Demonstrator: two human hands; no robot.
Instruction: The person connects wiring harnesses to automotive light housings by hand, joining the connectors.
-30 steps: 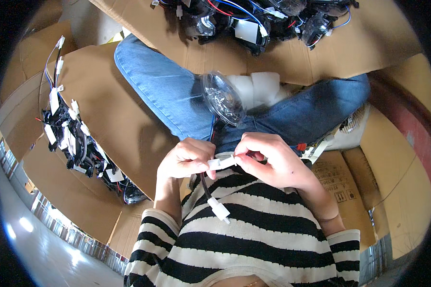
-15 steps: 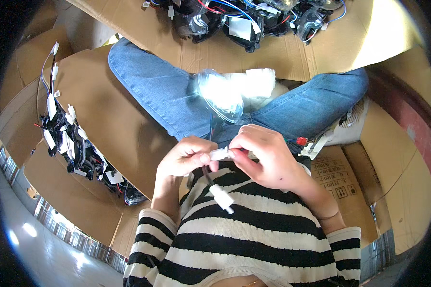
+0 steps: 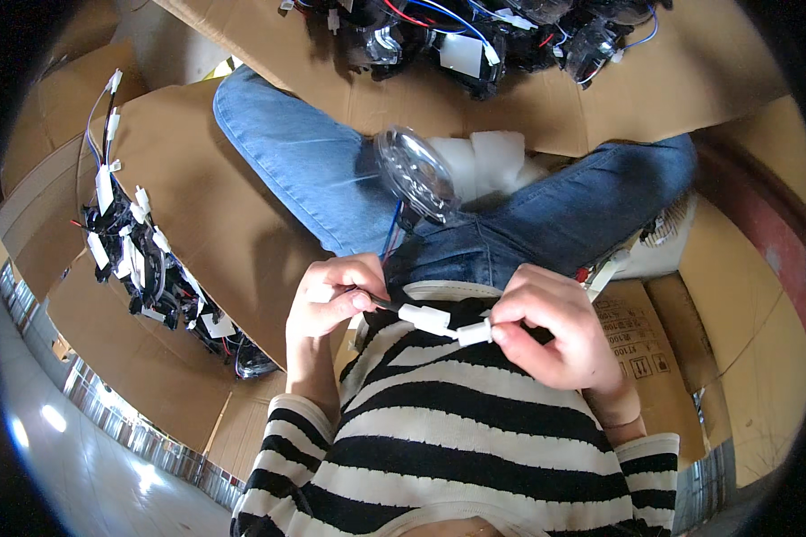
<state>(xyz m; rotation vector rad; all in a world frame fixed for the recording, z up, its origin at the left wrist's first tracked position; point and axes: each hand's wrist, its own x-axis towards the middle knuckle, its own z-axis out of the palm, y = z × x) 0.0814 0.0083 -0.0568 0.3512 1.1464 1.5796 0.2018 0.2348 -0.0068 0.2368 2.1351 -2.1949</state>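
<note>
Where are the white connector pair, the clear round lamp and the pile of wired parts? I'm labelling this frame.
white connector pair [image 3: 445, 326], head view, on the joint between the two plugs.
clear round lamp [image 3: 416, 173], head view, lens centre.
pile of wired parts [image 3: 143, 268], head view, middle of heap.

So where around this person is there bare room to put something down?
Bare cardboard lies between the left knee and the pile of wired parts; more shows beyond the right leg. The top pile and the lap, with the clear lamp, are crowded.
</note>
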